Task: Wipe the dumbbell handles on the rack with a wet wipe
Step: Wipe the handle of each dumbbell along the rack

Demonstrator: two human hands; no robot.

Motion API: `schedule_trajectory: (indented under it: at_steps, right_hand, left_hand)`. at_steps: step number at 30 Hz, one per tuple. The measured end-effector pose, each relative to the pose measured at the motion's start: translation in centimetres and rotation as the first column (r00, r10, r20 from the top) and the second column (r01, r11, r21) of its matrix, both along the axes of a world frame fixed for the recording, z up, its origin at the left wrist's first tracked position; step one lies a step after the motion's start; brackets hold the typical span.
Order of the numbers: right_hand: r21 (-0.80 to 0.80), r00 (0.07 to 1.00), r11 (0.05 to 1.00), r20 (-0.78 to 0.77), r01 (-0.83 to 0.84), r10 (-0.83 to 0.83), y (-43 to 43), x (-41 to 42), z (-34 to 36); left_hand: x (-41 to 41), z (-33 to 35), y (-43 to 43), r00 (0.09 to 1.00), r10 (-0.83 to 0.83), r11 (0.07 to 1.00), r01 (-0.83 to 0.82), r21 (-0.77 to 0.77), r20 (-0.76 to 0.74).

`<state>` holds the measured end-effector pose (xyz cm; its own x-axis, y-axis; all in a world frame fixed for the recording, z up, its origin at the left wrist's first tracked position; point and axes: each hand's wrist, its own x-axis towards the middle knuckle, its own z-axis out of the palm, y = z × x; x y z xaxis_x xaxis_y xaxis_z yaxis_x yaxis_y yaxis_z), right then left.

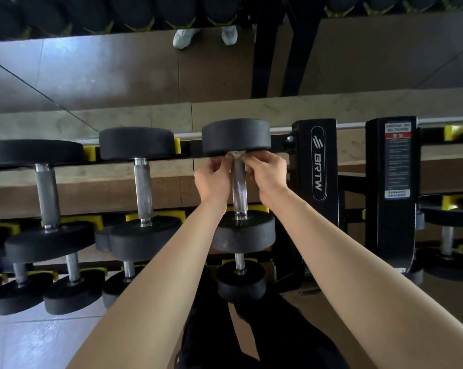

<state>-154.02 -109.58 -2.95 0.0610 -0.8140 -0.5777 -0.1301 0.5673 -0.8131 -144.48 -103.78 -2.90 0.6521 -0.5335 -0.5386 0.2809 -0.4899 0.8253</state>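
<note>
A black dumbbell with a metal handle lies on the top tier of the rack, its far head toward the mirror. A small pale wet wipe sits at the far end of that handle, just under the far head. My left hand and my right hand pinch the wipe from either side, fingers curled round the handle's top. Most of the wipe is hidden by my fingers.
Two more dumbbells lie to the left on the same tier, with lower tiers of smaller ones below. A black rack upright with a warning label stands right. A mirror runs behind the rack.
</note>
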Motion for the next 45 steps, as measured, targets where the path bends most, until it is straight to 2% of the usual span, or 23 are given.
schedule_trajectory:
  at_steps: [3, 5, 9, 13, 15, 22, 27, 30, 34, 36, 38, 40, 45]
  right_hand:
    - [0.003, 0.999, 0.999, 0.008, 0.046, -0.046, 0.4, 1.1, 0.1]
    - [-0.037, 0.999, 0.999, -0.035, 0.020, -0.021, 0.4, 1.5, 0.1]
    - [-0.090, 0.994, 0.996, -0.107, 0.013, -0.023, 0.4, 1.6, -0.2]
    - [-0.141, 0.983, 0.988, -0.160, 0.069, -0.092, 0.2, 0.5, -0.6]
    - [-0.144, 0.978, 0.988, -0.191, 0.059, -0.086, 0.0, 0.1, -0.7]
    - [-0.192, 0.984, 0.976, -0.167, -0.099, 0.067, 1.0, -1.3, 0.5]
    - [-0.246, 0.980, 0.949, -0.075, -0.198, 0.184, 2.2, -2.0, 1.2]
    - [-0.278, 0.950, 0.909, -0.116, -0.312, 0.290, 2.2, -2.4, 1.1]
    - [-0.349, 0.889, 0.818, -0.174, -0.457, 0.423, 2.3, -3.0, 1.7]
    - [-0.407, 0.897, 0.799, -0.201, -0.442, 0.394, 2.4, -3.0, 2.0]
    - [-0.425, 0.934, 0.833, -0.206, -0.354, 0.292, 2.1, -2.8, 2.1]
    - [-0.405, 0.953, 0.871, -0.233, -0.277, 0.195, 1.3, -2.5, 1.7]
    - [-0.339, 0.950, 0.920, -0.298, -0.197, 0.094, 0.5, -0.7, 0.2]
  left_hand:
    - [0.0, -0.3, -0.3, 0.994, 0.088, 0.996, -0.087, 0.018, -0.058]
    - [0.2, -0.6, -0.7, 0.986, 0.135, 0.990, -0.130, 0.050, -0.098]
    - [0.2, -0.2, -1.2, 0.983, 0.139, 0.988, -0.130, 0.081, -0.118]
    - [-0.2, 0.2, -0.3, 0.999, 0.030, 0.999, -0.031, -0.043, -0.033]
    - [-0.5, 0.1, -0.1, 0.999, -0.031, 0.998, 0.032, -0.054, 0.023]
    - [-0.9, 0.5, 1.0, 0.987, 0.114, 0.993, -0.116, -0.015, -0.116]
    - [-0.4, 1.4, 2.6, 0.978, 0.013, 0.979, -0.055, -0.198, -0.208]
    - [0.2, 1.4, 2.9, 0.967, -0.140, 0.975, 0.097, -0.202, -0.211]
    - [0.9, 1.4, 3.0, 0.957, -0.162, 0.973, 0.114, -0.203, -0.242]
    - [0.9, 1.5, 3.0, 0.950, -0.214, 0.960, 0.161, -0.231, -0.226]
    - [0.8, 1.5, 2.9, 0.953, -0.211, 0.962, 0.163, -0.220, -0.215]
    - [0.8, 1.3, 2.5, 0.963, -0.138, 0.976, 0.093, -0.196, -0.232]
    - [1.3, 0.3, 1.2, 0.984, 0.015, 0.990, -0.040, -0.137, -0.177]
